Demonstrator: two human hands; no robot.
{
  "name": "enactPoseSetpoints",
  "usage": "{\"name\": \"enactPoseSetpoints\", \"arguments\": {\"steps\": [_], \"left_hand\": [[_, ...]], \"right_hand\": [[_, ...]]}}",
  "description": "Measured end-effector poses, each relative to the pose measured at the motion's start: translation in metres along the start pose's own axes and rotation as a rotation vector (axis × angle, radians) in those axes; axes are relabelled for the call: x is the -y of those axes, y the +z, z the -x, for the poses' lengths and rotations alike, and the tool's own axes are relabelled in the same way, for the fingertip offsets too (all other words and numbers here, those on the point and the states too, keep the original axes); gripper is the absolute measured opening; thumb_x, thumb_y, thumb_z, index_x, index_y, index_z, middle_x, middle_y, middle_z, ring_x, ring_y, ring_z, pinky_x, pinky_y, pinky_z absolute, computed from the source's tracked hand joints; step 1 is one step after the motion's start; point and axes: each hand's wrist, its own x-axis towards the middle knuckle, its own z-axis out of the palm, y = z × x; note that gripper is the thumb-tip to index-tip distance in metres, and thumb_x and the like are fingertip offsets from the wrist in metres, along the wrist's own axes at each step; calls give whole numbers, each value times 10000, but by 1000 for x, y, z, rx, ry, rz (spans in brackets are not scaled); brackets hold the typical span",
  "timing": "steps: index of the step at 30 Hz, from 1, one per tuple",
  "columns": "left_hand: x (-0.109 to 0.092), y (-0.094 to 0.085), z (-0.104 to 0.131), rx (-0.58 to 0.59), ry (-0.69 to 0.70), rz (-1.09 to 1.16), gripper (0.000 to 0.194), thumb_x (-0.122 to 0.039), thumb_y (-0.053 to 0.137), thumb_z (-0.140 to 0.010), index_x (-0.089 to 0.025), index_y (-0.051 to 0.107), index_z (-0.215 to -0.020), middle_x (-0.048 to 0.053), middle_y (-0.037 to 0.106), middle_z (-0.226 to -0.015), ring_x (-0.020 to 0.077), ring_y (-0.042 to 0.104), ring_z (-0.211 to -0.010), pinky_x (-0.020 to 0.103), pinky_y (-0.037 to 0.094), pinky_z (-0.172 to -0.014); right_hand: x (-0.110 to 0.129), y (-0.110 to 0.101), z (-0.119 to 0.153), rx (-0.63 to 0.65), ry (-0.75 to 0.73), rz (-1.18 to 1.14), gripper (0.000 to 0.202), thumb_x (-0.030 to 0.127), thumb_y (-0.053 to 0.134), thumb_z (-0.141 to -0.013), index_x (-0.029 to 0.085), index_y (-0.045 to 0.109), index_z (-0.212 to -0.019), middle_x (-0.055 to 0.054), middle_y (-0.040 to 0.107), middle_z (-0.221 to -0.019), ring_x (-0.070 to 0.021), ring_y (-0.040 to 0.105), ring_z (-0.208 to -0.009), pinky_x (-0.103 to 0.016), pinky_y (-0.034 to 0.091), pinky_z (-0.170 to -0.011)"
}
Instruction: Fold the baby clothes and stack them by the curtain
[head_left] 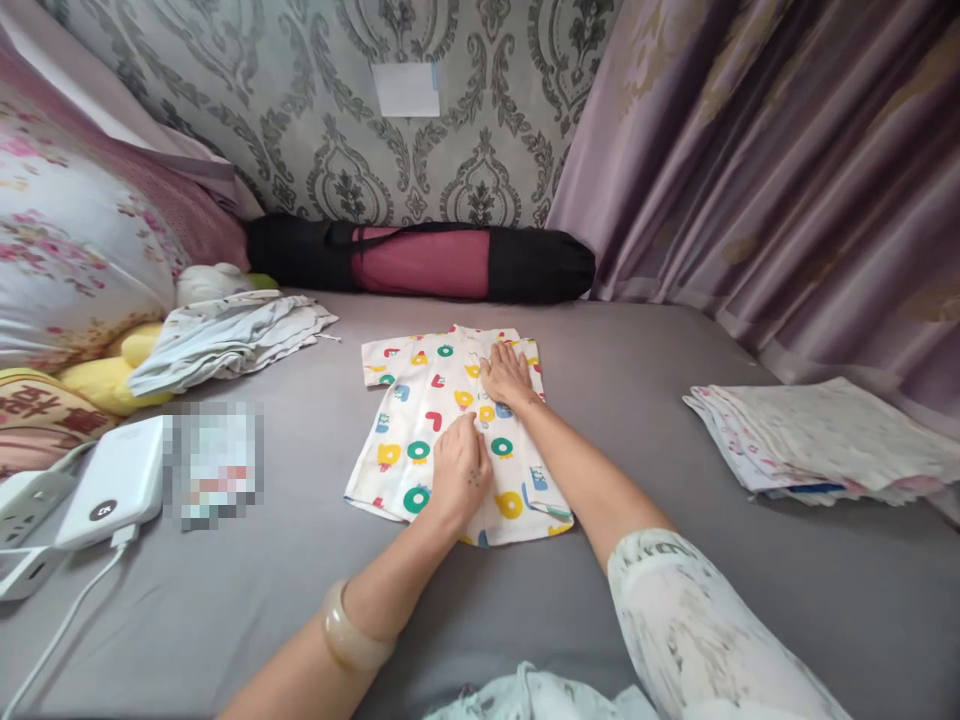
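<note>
while the right hand [508, 374] presses, the left [463, 462] touches the shirt [431, 420].

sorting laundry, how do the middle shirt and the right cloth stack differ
The shirt lies spread; the stack has several layers. The shirt has bold, bright prints; the stack looks paler. The right hand touches the shirt, not the stack. Both lie on the grey sheet.

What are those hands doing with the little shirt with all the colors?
A person has a small printed shirt spread out on a gray sheet. The right hand lies on it near the top, fingers spread. The left hand is curled at the middle of the front. One sleeve sticks out on the left side of the picture. A pile of cloths lies off to the right.
</note>
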Motion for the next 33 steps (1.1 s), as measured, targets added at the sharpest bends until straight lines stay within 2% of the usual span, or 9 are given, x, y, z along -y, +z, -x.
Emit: {"name": "enactPoseSetpoints", "arguments": {"steps": [4,8,12,16,20,27,33], "left_hand": [[0,-5,-2,23,-32,35,328,-142,355,-921,-126,481,-1223,167,630,-1168,258,598,-1126,444,486,-959],[2,-4,-3,13,-63,54,336,-139,370,-915,-135,489,-1229,154,633,-1160,249,602,-1114,438,487,-955],[4,1,-2,26,-38,54,320,-131,379,-902,-152,501,-1197,140,639,-1123,246,613,-1077,429,487,-944],[4,1,-1,42,-14,43,291,-140,369,-911,-161,510,-1165,123,648,-1065,234,626,-1030,404,498,-913],[2,-1,-1,53,-25,29,279,-137,371,-911,-154,519,-1147,125,653,-1056,232,632,-1005,397,502,-893],[3,3,-1,61,-32,3,257,-128,381,-901,-143,519,-1118,143,652,-1072,242,628,-1026,406,489,-901],[5,3,-1,51,-1,-12,237,-128,401,-890,-174,510,-1095,111,652,-1040,223,633,-992,374,496,-868]], "right_hand": [[-8,-15,7,-1,-56,-90,627,382,89,-982,97,222,-1524,-74,163,-1609,-178,100,-1478,-391,62,-1190],[-23,-25,39,23,-54,-62,637,391,137,-978,79,195,-1530,-87,131,-1613,-196,70,-1484,-388,49,-1190],[-29,-19,72,67,-56,24,665,428,161,-982,46,202,-1525,-111,131,-1609,-212,66,-1484,-381,29,-1190],[-25,-16,77,44,-53,43,661,425,178,-985,39,225,-1519,-110,156,-1604,-215,87,-1481,-375,26,-1190],[-26,-23,89,70,-68,8,656,424,161,-989,53,211,-1527,-101,134,-1609,-204,81,-1483,-370,41,-1192],[-26,-23,160,117,-114,21,718,508,154,-979,61,164,-1541,-102,87,-1610,-218,47,-1487,-403,52,-1196],[-22,-21,167,65,-99,30,688,464,179,-982,55,192,-1535,-95,110,-1608,-210,57,-1486,-396,36,-1199]]}}
